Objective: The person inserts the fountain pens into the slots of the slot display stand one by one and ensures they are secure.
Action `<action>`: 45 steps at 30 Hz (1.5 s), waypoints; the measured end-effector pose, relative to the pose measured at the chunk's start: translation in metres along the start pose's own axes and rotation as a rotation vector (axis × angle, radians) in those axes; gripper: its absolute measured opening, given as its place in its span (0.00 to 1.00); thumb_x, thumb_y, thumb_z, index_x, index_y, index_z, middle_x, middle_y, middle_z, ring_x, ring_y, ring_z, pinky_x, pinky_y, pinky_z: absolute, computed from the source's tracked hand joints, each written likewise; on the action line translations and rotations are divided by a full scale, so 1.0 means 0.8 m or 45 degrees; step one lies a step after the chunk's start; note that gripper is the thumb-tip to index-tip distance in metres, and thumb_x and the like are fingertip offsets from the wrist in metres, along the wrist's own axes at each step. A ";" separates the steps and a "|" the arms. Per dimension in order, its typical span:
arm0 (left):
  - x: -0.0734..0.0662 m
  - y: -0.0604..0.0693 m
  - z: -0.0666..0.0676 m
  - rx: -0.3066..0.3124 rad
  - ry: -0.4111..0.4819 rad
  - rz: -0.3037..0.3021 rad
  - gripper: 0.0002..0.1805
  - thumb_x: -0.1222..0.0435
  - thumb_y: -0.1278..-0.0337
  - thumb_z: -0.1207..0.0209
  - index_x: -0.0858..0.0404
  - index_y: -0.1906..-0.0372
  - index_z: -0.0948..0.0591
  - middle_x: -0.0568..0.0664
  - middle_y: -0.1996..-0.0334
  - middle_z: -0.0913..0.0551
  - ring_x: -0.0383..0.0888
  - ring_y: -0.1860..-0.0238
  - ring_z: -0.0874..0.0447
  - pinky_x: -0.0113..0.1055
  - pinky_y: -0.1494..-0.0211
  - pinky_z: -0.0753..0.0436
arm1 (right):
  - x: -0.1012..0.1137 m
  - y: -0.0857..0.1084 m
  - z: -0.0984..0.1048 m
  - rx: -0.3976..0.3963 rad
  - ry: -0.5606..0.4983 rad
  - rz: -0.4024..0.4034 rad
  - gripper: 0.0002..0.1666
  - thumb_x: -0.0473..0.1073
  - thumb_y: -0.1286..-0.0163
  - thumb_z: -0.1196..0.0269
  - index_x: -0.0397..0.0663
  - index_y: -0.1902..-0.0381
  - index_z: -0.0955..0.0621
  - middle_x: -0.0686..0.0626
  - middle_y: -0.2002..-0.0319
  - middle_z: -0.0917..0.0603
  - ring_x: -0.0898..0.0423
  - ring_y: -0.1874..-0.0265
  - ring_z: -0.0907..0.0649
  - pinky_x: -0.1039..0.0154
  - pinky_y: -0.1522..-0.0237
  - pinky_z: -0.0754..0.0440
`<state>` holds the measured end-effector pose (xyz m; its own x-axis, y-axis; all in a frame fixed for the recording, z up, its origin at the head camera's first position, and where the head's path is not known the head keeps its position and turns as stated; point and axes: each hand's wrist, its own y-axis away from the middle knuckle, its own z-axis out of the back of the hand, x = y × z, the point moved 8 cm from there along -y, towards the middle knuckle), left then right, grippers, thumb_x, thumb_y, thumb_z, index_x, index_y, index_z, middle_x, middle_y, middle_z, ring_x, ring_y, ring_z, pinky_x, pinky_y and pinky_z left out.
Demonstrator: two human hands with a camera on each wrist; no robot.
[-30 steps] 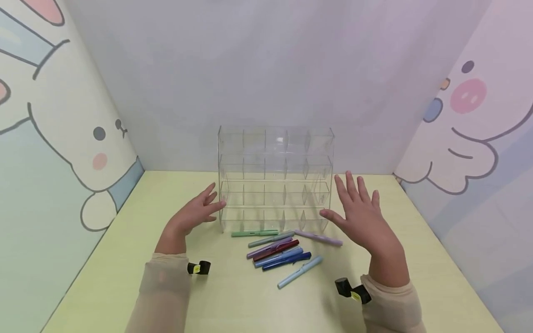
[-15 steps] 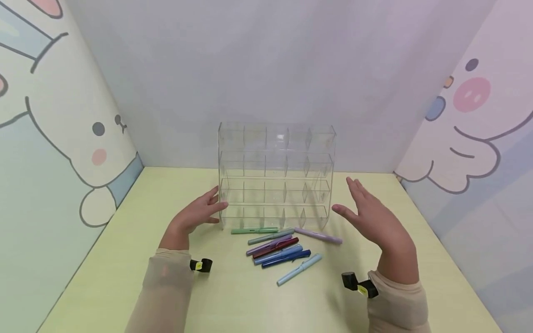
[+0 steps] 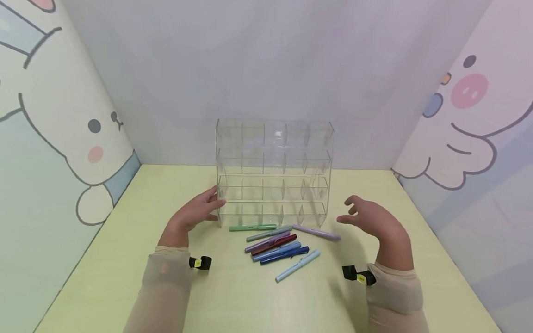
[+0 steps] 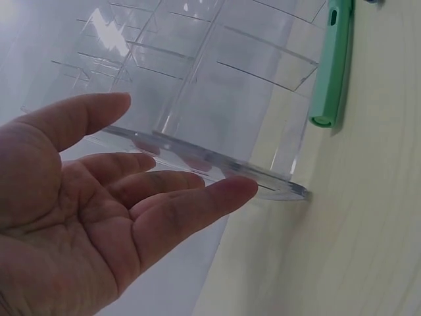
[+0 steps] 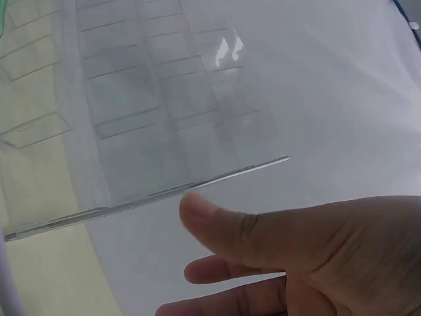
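Note:
A clear acrylic display rack (image 3: 272, 169) with several tiers of compartments stands at the back of the table. My left hand (image 3: 195, 213) is at its left side; in the left wrist view the fingertips (image 4: 240, 191) lie against the side panel and the thumb is extended. Off the rack's right side my right hand (image 3: 374, 222) hovers with loosely bent fingers, holding nothing. Several pens lie in front of the rack: a green pen (image 3: 252, 227), a lilac pen (image 3: 316, 232), a dark red pen (image 3: 274, 244), a dark blue pen (image 3: 285, 255) and a pale blue pen (image 3: 297, 266) among them.
A pale yellow table (image 3: 233, 296) carries everything. Behind the rack rises a plain grey-white backdrop (image 3: 270, 60). Cartoon-printed panels border the left (image 3: 50, 152) and right (image 3: 470, 125) sides.
My left hand has moved in against the rack's side. The right hand has drawn away from the rack's right side, dropped lower, and its spread fingers have bent. The pens lie as before.

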<state>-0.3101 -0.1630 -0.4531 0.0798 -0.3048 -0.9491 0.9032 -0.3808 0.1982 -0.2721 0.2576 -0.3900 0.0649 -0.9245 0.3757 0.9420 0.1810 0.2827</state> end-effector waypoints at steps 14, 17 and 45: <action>0.001 0.002 0.002 -0.010 0.019 0.011 0.42 0.50 0.30 0.45 0.44 0.21 0.55 0.61 0.27 0.37 0.60 0.29 0.36 0.53 0.40 0.20 | -0.016 -0.061 -0.080 0.249 0.134 -0.026 0.16 0.48 0.39 0.30 0.48 0.60 0.22 0.50 0.65 0.22 0.52 0.65 0.25 0.57 0.65 0.26; 0.000 0.001 0.002 -0.006 0.022 0.009 0.40 0.53 0.28 0.47 0.44 0.21 0.55 0.61 0.27 0.37 0.60 0.29 0.36 0.53 0.40 0.20 | -0.016 -0.063 -0.087 0.272 0.143 -0.037 0.12 0.46 0.38 0.31 0.50 0.62 0.22 0.50 0.67 0.23 0.52 0.67 0.26 0.59 0.67 0.28; -0.001 0.001 -0.001 0.024 0.033 0.000 0.38 0.58 0.26 0.49 0.43 0.21 0.54 0.59 0.27 0.37 0.61 0.30 0.35 0.54 0.40 0.20 | 0.008 -0.029 -0.029 0.141 -0.085 0.192 0.05 0.46 0.33 0.37 0.54 0.67 0.22 0.50 0.70 0.16 0.54 0.70 0.25 0.61 0.69 0.30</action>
<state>-0.3094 -0.1624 -0.4526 0.0906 -0.2820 -0.9551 0.8952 -0.3973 0.2022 -0.2857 0.2396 -0.4145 0.1768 -0.8604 0.4779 0.8811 0.3547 0.3128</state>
